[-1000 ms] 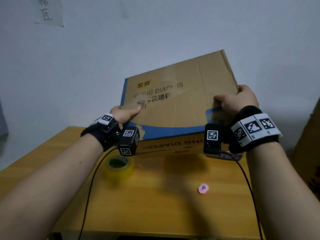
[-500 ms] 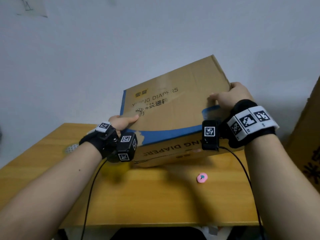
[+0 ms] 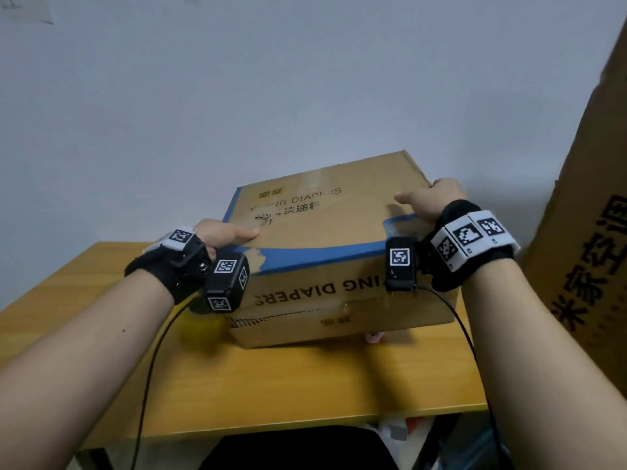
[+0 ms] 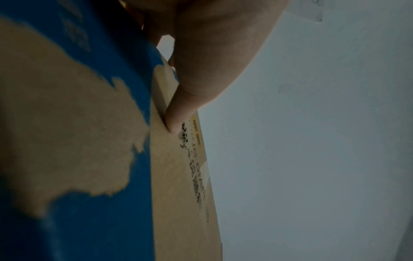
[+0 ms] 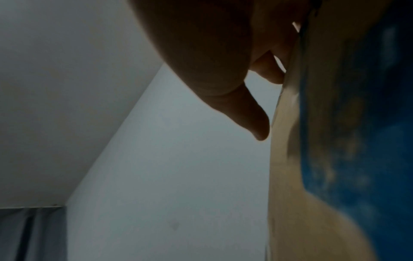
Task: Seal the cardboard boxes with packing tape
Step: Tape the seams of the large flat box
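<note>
At the near left corner of the cardboard box (image 3: 325, 225), my left hand (image 3: 222, 234) grips the edge, thumb (image 4: 178, 121) laid flat on the top panel beside the black printing, the other fingers out of sight round the corner. A black strap with square coded markers wraps that wrist, a cable trailing from it toward me. The box rests on the wooden table (image 3: 305, 378), its top panel tilted up toward me, a torn blue band along the front edge and "DIAPERS" printed upside down on the front face. Below the left wrist a blur of yellow shows where the tape roll (image 3: 200, 325) sits on the table, mostly hidden by the wrist unit and the box. A small pink object (image 3: 373, 338) peeks out under the box's front edge. At the box's right side my right hand (image 3: 429, 200) clasps the edge, thumb (image 5: 254, 121) hovering just off the top panel in the wrist view, fingers curled over the far side. A larger cardboard box (image 3: 590, 232) with black characters leans at far right.
</note>
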